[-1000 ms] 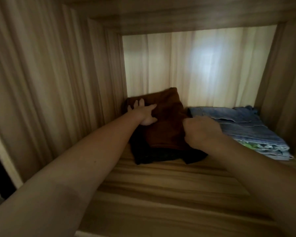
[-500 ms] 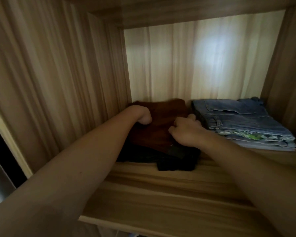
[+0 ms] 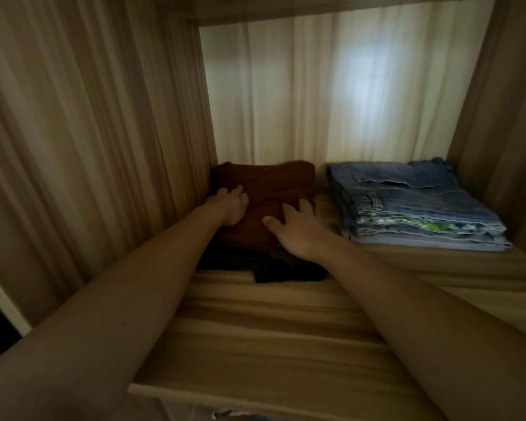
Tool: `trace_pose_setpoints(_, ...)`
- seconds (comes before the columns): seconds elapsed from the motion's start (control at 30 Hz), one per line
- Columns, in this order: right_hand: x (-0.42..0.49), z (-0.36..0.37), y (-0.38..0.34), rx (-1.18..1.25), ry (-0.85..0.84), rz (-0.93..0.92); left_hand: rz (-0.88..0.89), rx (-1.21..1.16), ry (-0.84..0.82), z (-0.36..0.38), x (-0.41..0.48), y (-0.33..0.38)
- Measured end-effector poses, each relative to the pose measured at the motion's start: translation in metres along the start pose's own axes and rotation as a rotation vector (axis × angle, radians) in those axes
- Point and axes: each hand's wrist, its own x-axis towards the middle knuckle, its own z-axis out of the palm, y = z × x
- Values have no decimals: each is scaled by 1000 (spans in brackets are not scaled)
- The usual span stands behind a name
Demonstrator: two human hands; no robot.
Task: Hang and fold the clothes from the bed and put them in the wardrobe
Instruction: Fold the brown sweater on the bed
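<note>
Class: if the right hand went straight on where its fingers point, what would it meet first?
The right hand rests on the brown folded garment; sliding on over it, it would probably reach the wardrobe's back panel, passing left of the jeans stack. Depth is unclear.

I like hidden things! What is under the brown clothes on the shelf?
A dark folded garment lies under the brown garment, poking out in front. The left hand and right hand rest on top; anything further underneath is covered.

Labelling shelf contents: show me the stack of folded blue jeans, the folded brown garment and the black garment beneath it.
stack of folded blue jeans (image 3: 407, 196), head view, top pair.
folded brown garment (image 3: 280, 180), head view, top face.
black garment (image 3: 289, 273), head view, front edge.
</note>
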Motion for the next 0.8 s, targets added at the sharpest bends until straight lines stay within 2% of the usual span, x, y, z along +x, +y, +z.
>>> trace_pose_setpoints(0.1, -23, -5, 8, 2, -70, -36, 35, -36, 1, 2, -23, -2)
trace_pose_setpoints(0.23, -66, -38, 14, -47, -124, -133, 41, -217, 9, -7, -80, 4)
trace_pose_setpoints(0.43, -149, -75, 21, -247, -223, -154, 234, -409, 116, -7, -177, -2)
trace_pose_setpoints(0.6, -207, -82, 45, -374, -186, -145, 254, -408, 138, 11, -261, 22)
trace_pose_setpoints(0.8, -271, -95, 86, -282, -26, -56, 335, -395, 83, 24, -301, 71)
